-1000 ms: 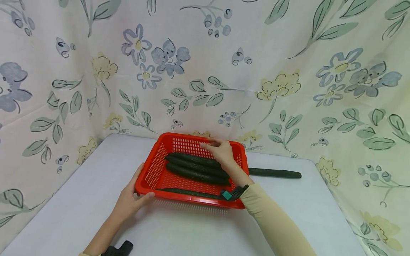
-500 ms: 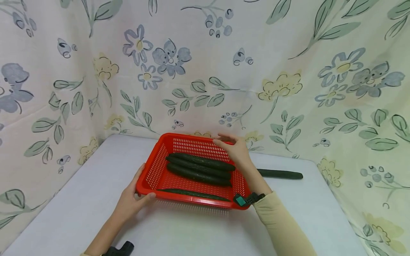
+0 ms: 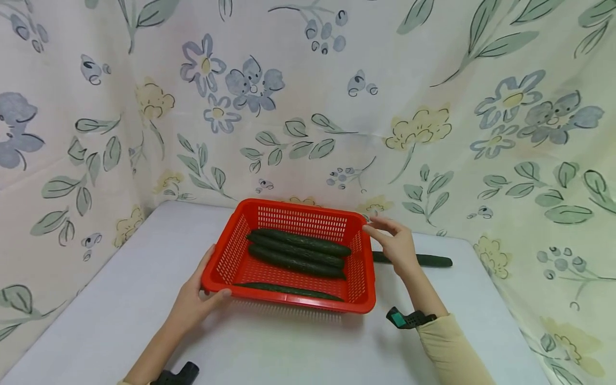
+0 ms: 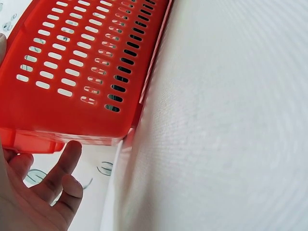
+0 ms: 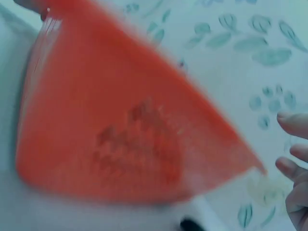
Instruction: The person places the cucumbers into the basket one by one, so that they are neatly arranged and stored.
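A red plastic basket [image 3: 289, 298] with slotted walls stands on the white table in the head view. Three dark green cucumbers [image 3: 295, 260] lie side by side inside it, and another cucumber [image 3: 289, 290] shows partly behind the near rim. My left hand [image 3: 190, 305] holds the basket's near left corner, thumb along the rim; in the left wrist view its fingers [image 4: 57, 178] curve by the rim. Just off the far right corner is my right hand [image 3: 401, 248], fingers loosely bent and holding nothing. Blurred basket wall [image 5: 96, 86] fills much of the right wrist view.
To the right of the basket, partly behind my right hand, one more cucumber [image 3: 435, 261] lies on the white table [image 3: 462, 315]. A flower-patterned cloth [image 3: 308, 107] hangs behind the table and along both sides.
My right hand has moved from over the cucumbers, across the basket's rim, to outside its right side. The left hand and basket have hardly moved.
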`<state>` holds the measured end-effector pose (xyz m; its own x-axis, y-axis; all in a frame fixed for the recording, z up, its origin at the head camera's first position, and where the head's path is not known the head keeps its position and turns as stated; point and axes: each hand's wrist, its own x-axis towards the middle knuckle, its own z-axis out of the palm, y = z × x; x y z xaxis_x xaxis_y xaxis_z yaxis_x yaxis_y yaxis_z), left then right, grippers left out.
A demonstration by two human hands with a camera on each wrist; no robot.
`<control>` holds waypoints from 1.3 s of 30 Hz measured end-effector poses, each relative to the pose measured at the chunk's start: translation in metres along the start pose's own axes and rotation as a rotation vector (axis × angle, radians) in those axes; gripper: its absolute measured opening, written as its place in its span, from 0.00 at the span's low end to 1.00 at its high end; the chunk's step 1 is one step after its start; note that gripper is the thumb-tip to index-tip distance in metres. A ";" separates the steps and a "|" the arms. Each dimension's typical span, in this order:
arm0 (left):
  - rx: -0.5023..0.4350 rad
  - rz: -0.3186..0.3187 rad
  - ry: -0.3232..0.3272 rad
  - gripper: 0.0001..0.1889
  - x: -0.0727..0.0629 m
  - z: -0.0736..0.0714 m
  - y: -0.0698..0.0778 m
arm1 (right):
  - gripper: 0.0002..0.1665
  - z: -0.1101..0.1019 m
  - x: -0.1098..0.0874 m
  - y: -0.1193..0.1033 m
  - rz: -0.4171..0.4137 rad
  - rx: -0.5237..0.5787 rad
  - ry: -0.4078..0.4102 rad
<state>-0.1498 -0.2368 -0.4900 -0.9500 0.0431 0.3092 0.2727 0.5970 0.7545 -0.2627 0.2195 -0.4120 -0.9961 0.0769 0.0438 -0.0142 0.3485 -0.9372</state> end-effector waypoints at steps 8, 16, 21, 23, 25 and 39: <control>-0.009 0.008 0.004 0.56 0.000 0.000 -0.001 | 0.38 -0.030 -0.003 0.042 0.083 -0.059 0.078; -0.016 0.009 0.004 0.56 0.000 0.001 -0.002 | 0.40 -0.053 -0.009 0.079 0.127 -0.137 0.162; -0.019 0.016 0.006 0.57 0.000 0.002 -0.004 | 0.41 -0.066 -0.010 0.101 0.085 -0.204 0.227; -0.019 0.015 0.005 0.57 0.000 0.001 -0.004 | 0.42 -0.071 -0.010 0.108 0.083 -0.212 0.244; -0.015 0.008 0.002 0.56 0.001 0.001 -0.004 | 0.43 -0.074 -0.010 0.114 0.088 -0.232 0.259; -0.019 0.025 0.014 0.57 -0.001 0.002 -0.004 | 0.33 -0.078 -0.015 0.136 -0.094 -0.454 0.214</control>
<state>-0.1503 -0.2379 -0.4944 -0.9406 0.0463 0.3365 0.2994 0.5807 0.7571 -0.2434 0.3383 -0.5128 -0.9516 0.1987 0.2345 -0.0160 0.7299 -0.6834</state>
